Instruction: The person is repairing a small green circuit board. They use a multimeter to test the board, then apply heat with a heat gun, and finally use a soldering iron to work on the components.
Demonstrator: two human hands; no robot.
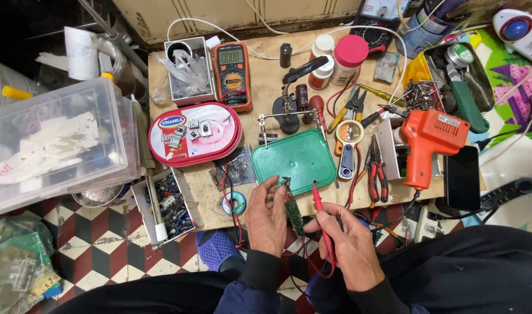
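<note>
My left hand (pixel 266 217) grips a narrow green circuit board (pixel 293 210) held upright near the front edge of the low wooden board (pixel 266 87). My right hand (pixel 350 243) holds a red probe (pixel 319 204), its tip close to the top of the circuit board. A black probe lead also runs under my right fingers. Both hands hover just in front of a green plastic tray (pixel 295 160). An orange multimeter (pixel 231 74) lies at the back of the wooden board, with red leads trailing toward my hands.
An oval red tin lid (pixel 194 134) with small parts lies left of the tray. An orange soldering gun (pixel 429 142), pliers (pixel 375 168), a helping-hand stand (pixel 288 110), a black phone (pixel 462 177) and clear plastic bins (pixel 56 139) surround it. Checkered floor shows below.
</note>
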